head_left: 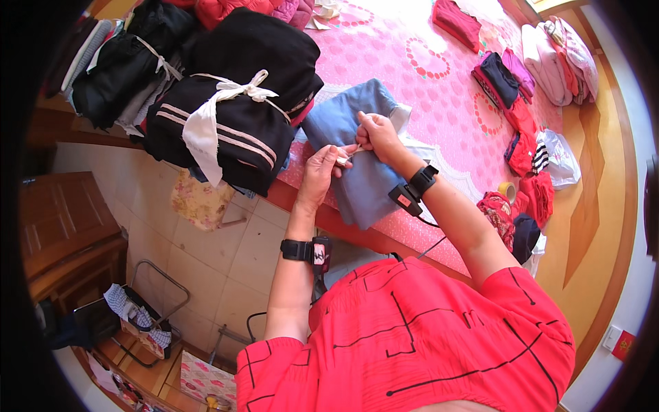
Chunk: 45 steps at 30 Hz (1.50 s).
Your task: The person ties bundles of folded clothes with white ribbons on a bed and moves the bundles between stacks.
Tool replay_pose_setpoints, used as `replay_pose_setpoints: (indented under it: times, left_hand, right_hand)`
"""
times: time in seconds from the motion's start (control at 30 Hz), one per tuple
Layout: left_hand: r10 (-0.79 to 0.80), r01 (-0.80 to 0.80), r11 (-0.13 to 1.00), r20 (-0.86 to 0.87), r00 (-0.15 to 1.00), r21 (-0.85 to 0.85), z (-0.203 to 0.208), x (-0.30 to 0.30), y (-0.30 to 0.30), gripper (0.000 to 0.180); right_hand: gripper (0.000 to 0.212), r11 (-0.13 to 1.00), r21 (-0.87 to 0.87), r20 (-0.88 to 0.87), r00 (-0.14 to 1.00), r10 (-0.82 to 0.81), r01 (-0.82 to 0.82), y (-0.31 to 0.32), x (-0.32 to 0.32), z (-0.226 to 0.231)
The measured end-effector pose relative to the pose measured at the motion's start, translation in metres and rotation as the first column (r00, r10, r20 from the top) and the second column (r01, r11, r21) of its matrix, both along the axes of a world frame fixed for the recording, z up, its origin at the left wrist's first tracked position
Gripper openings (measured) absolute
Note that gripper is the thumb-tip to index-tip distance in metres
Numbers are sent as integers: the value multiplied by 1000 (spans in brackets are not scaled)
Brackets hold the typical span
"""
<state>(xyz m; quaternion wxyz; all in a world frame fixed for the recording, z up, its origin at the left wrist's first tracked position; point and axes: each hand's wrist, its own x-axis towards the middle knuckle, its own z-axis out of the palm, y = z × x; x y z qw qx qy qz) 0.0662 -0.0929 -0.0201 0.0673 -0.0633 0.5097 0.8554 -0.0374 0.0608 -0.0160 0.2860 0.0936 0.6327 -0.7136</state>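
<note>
Left of you, a black bundle [254, 51] with pale stripes sits knotted with a white strip [211, 137], and a second dark bundle [113, 89] stands beside it. A pink heart-patterned cover [384, 51] spreads ahead of you. To your right you have heaped red clothes [539, 199], a yellow tape roll [506, 191], a whitish plastic bag [561, 161] and folded pink quilts [542, 65]. Lower left, you can see a floral-topped stool [199, 199] on the tiled floor [195, 281], a wooden cabinet [68, 213] and a checked cloth [130, 305].
</note>
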Motion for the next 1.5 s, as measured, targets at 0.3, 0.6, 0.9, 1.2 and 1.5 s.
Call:
replay_pose_setpoints:
  times: [0.3,0.6,0.9,1.2,1.5]
  left_hand:
    - [105,-105,948,-17,994,-302,-19,-12,18,28]
    - [168,-311,594,-264,950,-742,-31,-14,22,16]
    - [129,-355,720,-388,913,-597,-11,-9,26,9]
    - [338,-462,701,-316,886,-544,-15,-8,35,8]
    - [201,-171,979,361,911,-113,-1,-22,16,5]
  right_hand:
    - [25,950,271,-513,811,280,-157,8,23,35]
    - [17,751,612,-682,316,660,-247,-23,30,68]
    - [16,647,674,-486,446,752,-356,-2,-9,25]
    - [10,737,607,-555,506,661,-298,18,2,19]
    - [8,777,629,-660,526,536,-2,20,59,26]
